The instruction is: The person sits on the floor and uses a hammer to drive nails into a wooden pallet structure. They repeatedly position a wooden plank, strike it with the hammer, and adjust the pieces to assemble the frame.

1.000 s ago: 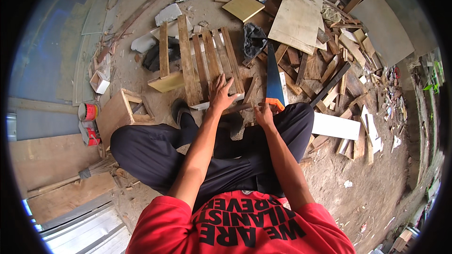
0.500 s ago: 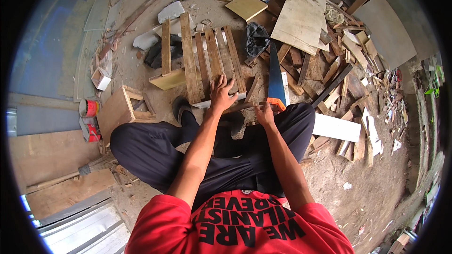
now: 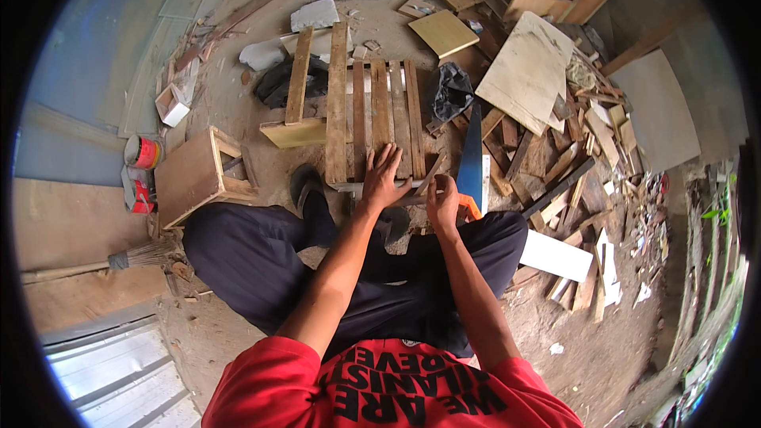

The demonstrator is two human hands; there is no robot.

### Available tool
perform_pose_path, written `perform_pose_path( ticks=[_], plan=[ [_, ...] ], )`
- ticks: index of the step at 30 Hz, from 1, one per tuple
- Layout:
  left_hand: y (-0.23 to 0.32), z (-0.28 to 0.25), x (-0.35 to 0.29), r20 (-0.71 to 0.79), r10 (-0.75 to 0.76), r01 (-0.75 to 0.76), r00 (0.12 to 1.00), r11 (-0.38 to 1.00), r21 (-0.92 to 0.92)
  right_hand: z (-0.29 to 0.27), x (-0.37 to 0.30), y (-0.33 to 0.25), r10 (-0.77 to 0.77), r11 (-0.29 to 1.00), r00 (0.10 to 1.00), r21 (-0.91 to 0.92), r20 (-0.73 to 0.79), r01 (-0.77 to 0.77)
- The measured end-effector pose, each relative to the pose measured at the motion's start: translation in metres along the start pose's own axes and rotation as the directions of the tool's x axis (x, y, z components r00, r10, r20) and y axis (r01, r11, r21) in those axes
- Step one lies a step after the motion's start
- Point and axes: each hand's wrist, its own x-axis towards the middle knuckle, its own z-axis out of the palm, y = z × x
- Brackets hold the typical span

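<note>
My left hand (image 3: pixel 384 180) lies with fingers spread over the near end of a slatted wooden frame (image 3: pixel 380 103), built of several narrow brown boards. To its right, my right hand (image 3: pixel 443 200) is closed with the fingertips pinched together; whatever they hold is too small or hidden to make out. A short thin wood strip (image 3: pixel 431 172) slants just beside those fingertips. Against the right knee rests a handsaw (image 3: pixel 471 154) with a dark blue blade and an orange handle, partly hidden by my right hand.
Scrap wood (image 3: pixel 547 150) is heaped at the right, with a pale panel (image 3: pixel 527 71) on top. A white board (image 3: pixel 556 255) lies by my right knee. Left stand a wooden box (image 3: pixel 189 177) and red cans (image 3: pixel 143 152). A black plastic bag (image 3: pixel 453 91) sits beyond the saw.
The view has shifted, so the surroundings sit lower and mostly farther right. My right hand has moved left from the saw handle toward the thin strip. My left hand stays on the slats.
</note>
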Motion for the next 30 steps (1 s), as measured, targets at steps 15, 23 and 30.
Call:
perform_pose_path(
  ticks=[15,23,30],
  plan=[
    [0.007,-0.004,0.009,-0.046,-0.051,0.047,0.998,0.995,-0.09,0.107,0.125,-0.017,-0.153,0.966,0.987,-0.2,0.053,0.161],
    [0.0,-0.001,0.003,-0.033,-0.005,0.001,0.999,0.991,-0.132,0.101,0.12,-0.035,-0.105,0.969,0.992,-0.219,0.068,0.118],
    [-0.002,-0.003,-0.005,0.049,0.009,-0.001,0.999,0.986,-0.169,0.099,0.111,-0.035,-0.047,0.983,0.997,-0.172,0.062,0.057]
  ],
)
